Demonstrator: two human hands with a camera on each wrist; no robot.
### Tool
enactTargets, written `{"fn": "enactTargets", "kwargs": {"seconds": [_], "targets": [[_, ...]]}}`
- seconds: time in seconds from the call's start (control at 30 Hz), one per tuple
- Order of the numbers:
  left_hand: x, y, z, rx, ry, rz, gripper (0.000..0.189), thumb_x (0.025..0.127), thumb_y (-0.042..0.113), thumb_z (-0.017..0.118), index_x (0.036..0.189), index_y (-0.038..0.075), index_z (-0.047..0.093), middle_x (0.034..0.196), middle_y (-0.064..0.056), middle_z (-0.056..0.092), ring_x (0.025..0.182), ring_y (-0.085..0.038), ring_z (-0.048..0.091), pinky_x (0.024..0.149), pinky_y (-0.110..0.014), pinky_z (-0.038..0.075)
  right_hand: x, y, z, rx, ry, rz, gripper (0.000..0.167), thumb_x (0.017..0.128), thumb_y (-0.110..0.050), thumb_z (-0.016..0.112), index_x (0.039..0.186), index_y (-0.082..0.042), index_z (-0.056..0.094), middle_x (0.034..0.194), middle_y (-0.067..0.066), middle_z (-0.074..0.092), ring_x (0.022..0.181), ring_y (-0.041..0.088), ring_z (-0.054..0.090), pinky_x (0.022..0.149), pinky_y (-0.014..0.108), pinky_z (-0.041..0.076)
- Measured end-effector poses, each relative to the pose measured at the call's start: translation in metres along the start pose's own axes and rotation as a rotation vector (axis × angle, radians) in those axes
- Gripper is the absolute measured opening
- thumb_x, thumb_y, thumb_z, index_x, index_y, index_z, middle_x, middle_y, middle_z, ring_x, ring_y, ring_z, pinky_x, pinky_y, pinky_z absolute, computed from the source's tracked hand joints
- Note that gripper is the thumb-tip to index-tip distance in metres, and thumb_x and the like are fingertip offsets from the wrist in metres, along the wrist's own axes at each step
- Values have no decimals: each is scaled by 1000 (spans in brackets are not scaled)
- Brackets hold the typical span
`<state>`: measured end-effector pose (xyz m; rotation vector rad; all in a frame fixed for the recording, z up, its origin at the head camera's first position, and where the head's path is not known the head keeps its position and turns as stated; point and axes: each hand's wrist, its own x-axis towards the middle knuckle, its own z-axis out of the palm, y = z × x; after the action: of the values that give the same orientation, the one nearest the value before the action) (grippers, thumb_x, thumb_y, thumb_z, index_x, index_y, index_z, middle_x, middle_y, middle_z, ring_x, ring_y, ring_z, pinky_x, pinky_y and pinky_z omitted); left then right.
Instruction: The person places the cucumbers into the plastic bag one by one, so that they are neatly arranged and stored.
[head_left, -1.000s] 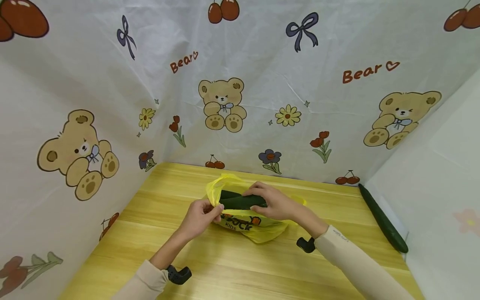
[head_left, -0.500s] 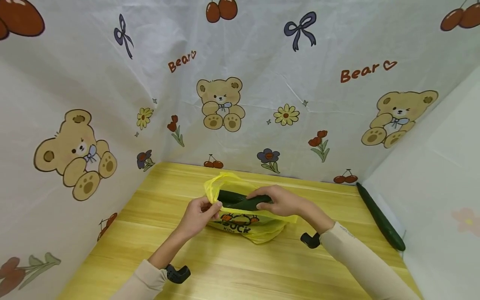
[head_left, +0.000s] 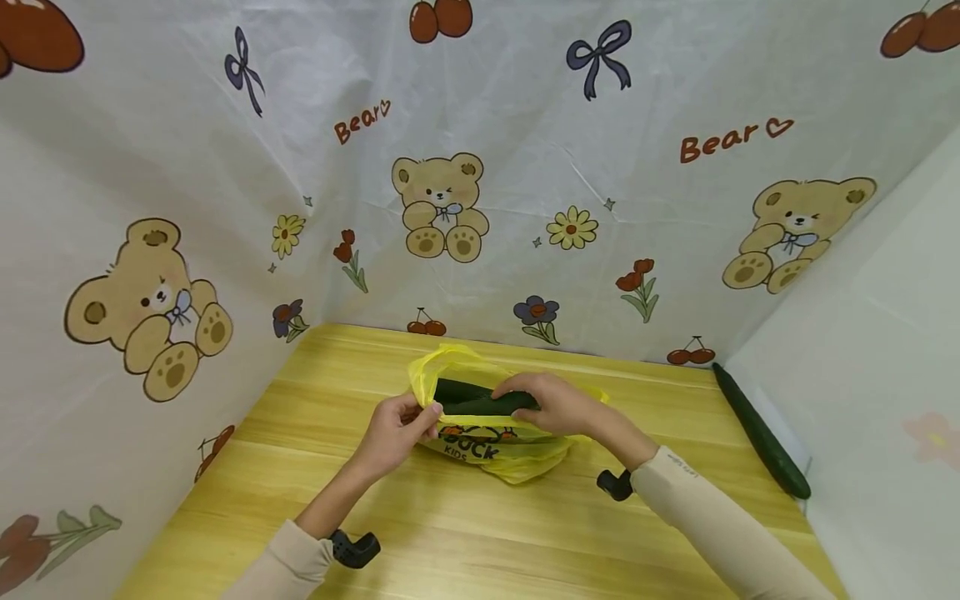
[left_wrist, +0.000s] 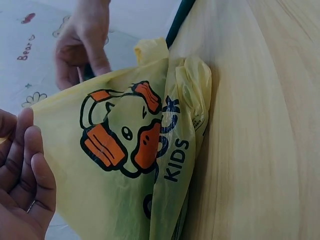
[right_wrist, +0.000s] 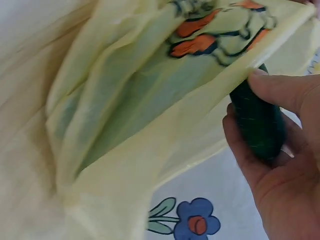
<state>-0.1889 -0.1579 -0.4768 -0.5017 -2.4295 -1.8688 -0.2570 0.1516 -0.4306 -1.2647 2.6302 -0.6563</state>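
A yellow plastic bag point(head_left: 517, 462) with a cartoon duck print lies on the wooden table, its mouth spread wide. My left hand point(head_left: 399, 431) pinches the bag's left rim between thumb and fingers. Inside the mouth, dark green cucumbers point(head_left: 457, 390) show side by side. My right hand point(head_left: 558, 406) reaches into the opening and grips one cucumber point(right_wrist: 257, 120) near its end, thumb on one side and fingers on the other. In the left wrist view the bag's printed side point(left_wrist: 125, 132) is stretched taut from the left fingertips. The cucumbers' lower parts are hidden by the bag.
Another cucumber point(head_left: 761, 433) lies along the right edge of the table point(head_left: 360, 533), against the white side wall. Behind the bag rises a cloth backdrop point(head_left: 510, 275) printed with bears, flowers and bows. Black wrist mounts point(head_left: 356, 550) hang below both forearms.
The right hand has shifted slightly right and then back a little, with the cucumber in its grip moving inside the bag. The left hand keeps its pinch on the rim.
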Motion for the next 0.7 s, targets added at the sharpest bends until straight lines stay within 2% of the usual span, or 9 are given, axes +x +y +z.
{"fn": "enactTargets", "kwargs": {"seconds": [0.1,0.2,0.4,0.5,0.6,0.7], "targets": [[1,2,-1,-2,9,11,25,109,29,66,99,7,74,81,-9,72,74,-22,70,75,-43,65,-2,5,3,-39,-23,-4,40,103,-12,72,143,-15,67,147,5,69,138,29,65,113,50,55],[2,3,-1,-4,14,21,25,109,28,65,99,7,74,81,-8,72,74,-17,70,76,-43,65,-5,8,5,-31,-31,-11,37,104,-11,72,141,-13,69,144,5,70,135,29,66,110,49,56],[4,3,3,-8,27,35,23,109,26,66,101,6,75,81,-7,72,78,-30,72,76,-35,64,-17,14,1,-16,-4,0,30,106,-6,66,135,-10,72,137,6,73,126,29,70,104,50,59],[6,4,4,-5,43,54,24,109,26,65,100,6,75,81,-10,72,78,-37,69,73,-37,62,-24,18,-3,3,3,37,29,107,-7,65,134,-9,72,134,7,74,123,29,71,102,51,59],[8,4,5,-11,59,67,25,110,26,65,99,6,75,80,-12,71,77,-39,67,70,-39,61,-33,22,-6,24,-35,83,30,108,-13,66,136,-7,71,134,9,75,122,30,72,101,51,60],[9,5,6,-13,55,67,25,110,26,64,99,6,75,81,-13,72,76,-35,67,69,-39,60,-42,26,-7,57,-86,138,37,107,-24,68,140,-6,68,135,13,74,122,32,73,103,53,59]]}}
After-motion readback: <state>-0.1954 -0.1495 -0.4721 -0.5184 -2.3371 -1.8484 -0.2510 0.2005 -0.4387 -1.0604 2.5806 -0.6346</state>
